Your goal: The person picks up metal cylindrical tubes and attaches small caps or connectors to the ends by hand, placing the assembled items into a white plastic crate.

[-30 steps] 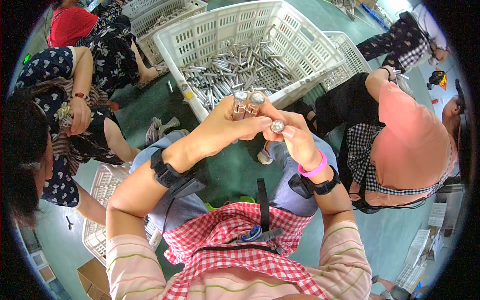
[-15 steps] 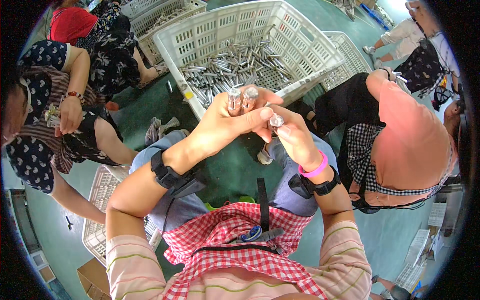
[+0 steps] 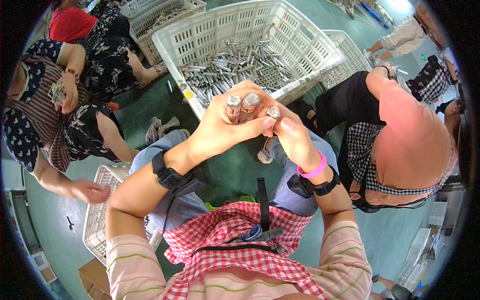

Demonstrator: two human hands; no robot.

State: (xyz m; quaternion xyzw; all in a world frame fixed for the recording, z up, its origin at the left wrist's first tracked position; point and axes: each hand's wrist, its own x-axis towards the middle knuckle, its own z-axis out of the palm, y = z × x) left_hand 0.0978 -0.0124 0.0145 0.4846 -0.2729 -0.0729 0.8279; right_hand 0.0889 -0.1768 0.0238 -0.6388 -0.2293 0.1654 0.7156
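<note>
My left hand (image 3: 212,127) is closed with two silver metal sleeve anchors (image 3: 250,101) held upright between its fingers. Their rounded ends poke up side by side, and slots show in their sides. A third sleeve anchor (image 3: 273,112) sits where both hands meet, between my left thumb and the fingers of my right hand (image 3: 299,140). My right hand is closed around it, a pink band on the wrist; its lower fingers are hidden. Just beyond my hands is a white plastic crate (image 3: 320,70) holding many loose silver metal pieces (image 3: 225,75).
More white crates stand behind the big one, at its right (image 3: 345,47) and by my left elbow (image 3: 102,182). Co-workers sit close on both sides; one person's hand (image 3: 90,191) hangs near the left crate. A cardboard box (image 3: 92,277) stands at lower left.
The third sleeve anchor has turned more upright between my fingers, and the two others have spread slightly apart. At left, the co-worker's lower hand has risen away from the crate.
</note>
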